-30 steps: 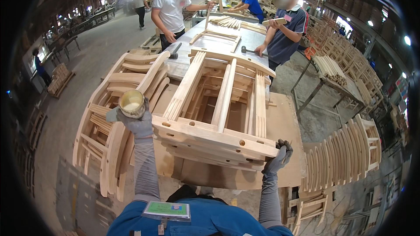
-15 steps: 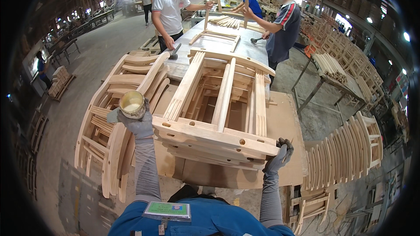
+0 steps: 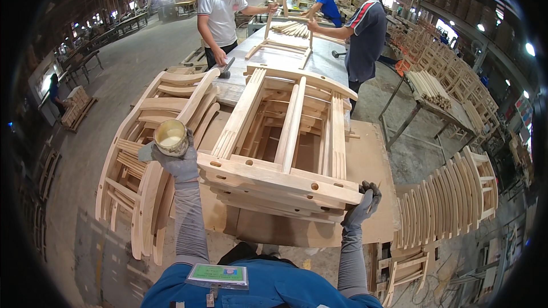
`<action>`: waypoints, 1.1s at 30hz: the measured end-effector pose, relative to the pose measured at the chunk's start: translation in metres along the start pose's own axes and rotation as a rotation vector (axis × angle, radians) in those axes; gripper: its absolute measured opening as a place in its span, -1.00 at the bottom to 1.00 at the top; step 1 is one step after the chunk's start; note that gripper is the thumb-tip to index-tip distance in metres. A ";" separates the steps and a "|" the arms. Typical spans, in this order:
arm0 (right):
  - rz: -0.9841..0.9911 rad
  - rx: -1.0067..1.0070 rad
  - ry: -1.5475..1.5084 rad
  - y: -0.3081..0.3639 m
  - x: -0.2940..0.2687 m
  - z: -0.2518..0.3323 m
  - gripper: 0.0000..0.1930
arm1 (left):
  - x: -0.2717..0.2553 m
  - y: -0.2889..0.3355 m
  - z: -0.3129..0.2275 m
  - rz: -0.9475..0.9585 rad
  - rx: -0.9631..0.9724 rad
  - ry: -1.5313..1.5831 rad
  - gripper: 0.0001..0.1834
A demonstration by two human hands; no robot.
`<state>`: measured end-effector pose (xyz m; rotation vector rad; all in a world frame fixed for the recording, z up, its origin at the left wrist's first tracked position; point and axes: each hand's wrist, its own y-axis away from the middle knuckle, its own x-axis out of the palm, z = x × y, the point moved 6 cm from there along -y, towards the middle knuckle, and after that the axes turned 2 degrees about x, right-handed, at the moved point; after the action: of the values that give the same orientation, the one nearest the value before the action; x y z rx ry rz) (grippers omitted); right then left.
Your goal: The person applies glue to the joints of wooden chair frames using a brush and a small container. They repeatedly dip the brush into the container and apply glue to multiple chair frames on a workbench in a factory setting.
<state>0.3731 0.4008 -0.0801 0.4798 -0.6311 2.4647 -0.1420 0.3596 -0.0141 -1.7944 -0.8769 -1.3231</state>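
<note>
My left hand (image 3: pixel 181 165), in a grey glove, is closed round a small round pot (image 3: pixel 171 138) with pale stuff inside. The pot is held just left of a stack of pale wooden frames (image 3: pixel 274 175), whose top frame has slats and front rail holes. At the stack's front right corner is my right hand (image 3: pixel 361 208), gloved too, with its fingers curled. A thin stick (image 3: pixel 374 198) shows beside those fingers and seems to be gripped in them. Whether this hand also touches the rail is hard to make out.
Curved wooden frames (image 3: pixel 142 159) lean at the left. Cardboard (image 3: pixel 371 165) lies under the stack. Beyond, two people work at a table (image 3: pixel 240 57) with mallets (image 3: pixel 227 68) and a wooden chair frame (image 3: pixel 279 50). Curved pieces (image 3: pixel 445 199) stand in a row at right.
Across the table, the right co-worker's hand has come down and left with an upright wooden piece, now at the chair frame. A walker at the back has gone from view. My hands barely moved.
</note>
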 end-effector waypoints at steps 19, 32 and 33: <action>0.006 0.004 0.014 -0.001 -0.001 0.001 -0.76 | 0.008 0.007 0.003 -0.046 -0.049 0.073 -0.60; 0.011 -0.005 -0.006 -0.002 -0.001 0.000 -0.77 | -0.008 -0.009 -0.003 0.154 0.006 0.002 -0.49; 0.012 -0.009 0.000 -0.002 -0.001 0.000 -0.77 | -0.009 -0.009 -0.003 0.153 0.014 -0.008 -0.48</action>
<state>0.3744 0.4019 -0.0801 0.4745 -0.6464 2.4718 -0.1538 0.3607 -0.0210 -1.8183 -0.7353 -1.2099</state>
